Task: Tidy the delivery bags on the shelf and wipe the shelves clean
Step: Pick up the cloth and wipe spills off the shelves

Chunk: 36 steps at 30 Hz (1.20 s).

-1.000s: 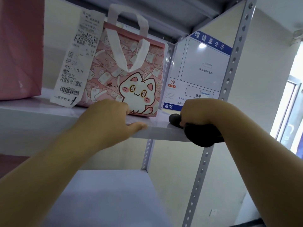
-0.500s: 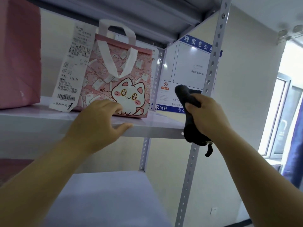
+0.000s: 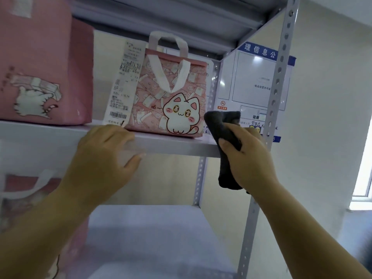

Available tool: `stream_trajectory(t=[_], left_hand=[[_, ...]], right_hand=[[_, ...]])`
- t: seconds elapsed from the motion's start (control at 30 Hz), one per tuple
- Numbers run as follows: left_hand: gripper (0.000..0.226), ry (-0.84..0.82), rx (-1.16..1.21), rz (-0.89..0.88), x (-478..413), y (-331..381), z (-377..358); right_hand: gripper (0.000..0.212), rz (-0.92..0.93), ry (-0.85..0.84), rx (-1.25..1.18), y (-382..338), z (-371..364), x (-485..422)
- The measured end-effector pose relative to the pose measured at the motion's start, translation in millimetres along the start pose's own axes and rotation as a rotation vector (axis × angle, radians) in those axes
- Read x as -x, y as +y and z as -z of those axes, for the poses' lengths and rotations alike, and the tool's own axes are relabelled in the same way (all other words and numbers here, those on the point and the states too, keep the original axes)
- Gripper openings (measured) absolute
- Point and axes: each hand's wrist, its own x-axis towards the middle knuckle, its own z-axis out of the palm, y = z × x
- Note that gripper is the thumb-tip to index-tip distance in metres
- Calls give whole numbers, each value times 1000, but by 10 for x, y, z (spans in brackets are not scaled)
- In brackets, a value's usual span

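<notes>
A pink cat-print delivery bag (image 3: pixel 171 93) with white handles stands on the upper shelf (image 3: pixel 177 147), a long receipt (image 3: pixel 124 85) hanging at its left side. A larger pink bag (image 3: pixel 40 63) stands further left on the same shelf. My left hand (image 3: pixel 106 158) grips the shelf's front edge just below the cat bag, fingers on top and thumb along the front. My right hand (image 3: pixel 249 160) holds a dark grey cloth (image 3: pixel 223 125) at the shelf's right end, its upper part lying beside the bag's right lower corner.
A perforated metal upright (image 3: pixel 277 77) rises right of my right hand, and a white notice board (image 3: pixel 251 81) stands behind it. Another pink bag (image 3: pixel 24 198) sits at the left on the lower shelf (image 3: pixel 153 238). A window (image 3: pixel 364 162) is at far right.
My right hand has brought the cloth back down onto the right end of the shelf beside the cat bag. The left hand keeps its hold on the shelf edge. The view shifted left.
</notes>
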Motion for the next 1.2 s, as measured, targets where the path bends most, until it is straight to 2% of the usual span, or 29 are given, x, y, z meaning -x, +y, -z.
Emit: stream_trajectory(t=[0.17,0.37,0.5,0.67,0.83,1.0,1.2], left_hand=[[32,1,19,-25,446,64,103],[39,-226,140,135,1034,105,129],[26,-323,186,216,1495,124,104],[29,-476,278,336,2055,117,56],[15,-579,313,417,2562,210,11],[16,-683,283,503,3096,291,-64],[16,-859,325,703,3747,496,-273]], right_hand=[[40,67,-6,-147,-243,-250,452],[40,43,-122,-215,-380,-496,1050],[40,-25,-243,-210,-324,-666,1531],[38,-176,-384,-177,-156,-812,2132],[38,-277,-471,-129,29,-841,2605],[39,-376,-559,-103,279,-892,3056],[38,-452,-710,-104,686,-1160,3610]])
